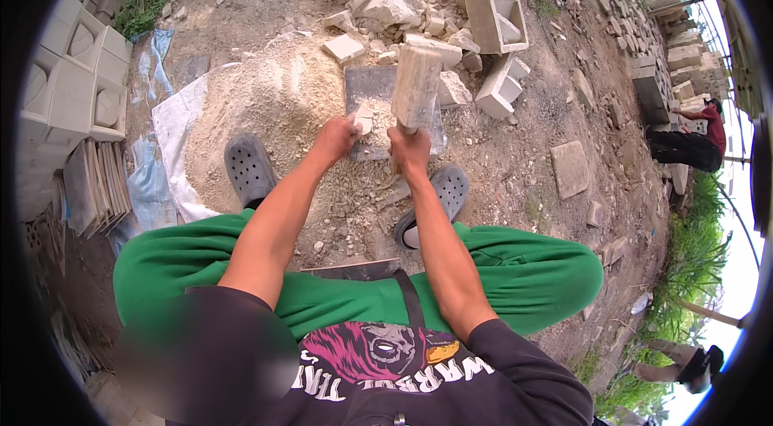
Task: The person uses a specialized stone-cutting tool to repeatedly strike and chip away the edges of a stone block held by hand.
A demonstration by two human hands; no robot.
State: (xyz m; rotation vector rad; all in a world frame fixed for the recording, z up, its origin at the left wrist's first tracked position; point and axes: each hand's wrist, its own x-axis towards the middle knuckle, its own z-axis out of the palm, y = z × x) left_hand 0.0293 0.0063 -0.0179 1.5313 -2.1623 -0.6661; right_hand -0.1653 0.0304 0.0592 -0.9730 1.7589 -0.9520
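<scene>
At the near-left part of the dark slab (364, 83), the left hand (336, 140) has its fingers pinching a pale stone piece (365, 120). At the slab's near-right part, the right hand's (411, 150) fingers wrap around the handle of a mallet (417, 88), head above the slab. Left of the slab: crushed-stone heap (250, 104). Beyond it: broken blocks (386, 3). Far right: a person (699, 144).

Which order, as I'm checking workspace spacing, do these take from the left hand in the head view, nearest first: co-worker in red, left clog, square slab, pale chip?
1. Pale chip: held in the left hand.
2. Left clog: on the hand's left.
3. Square slab: flat on the right.
4. Co-worker in red: near the right edge.
</scene>
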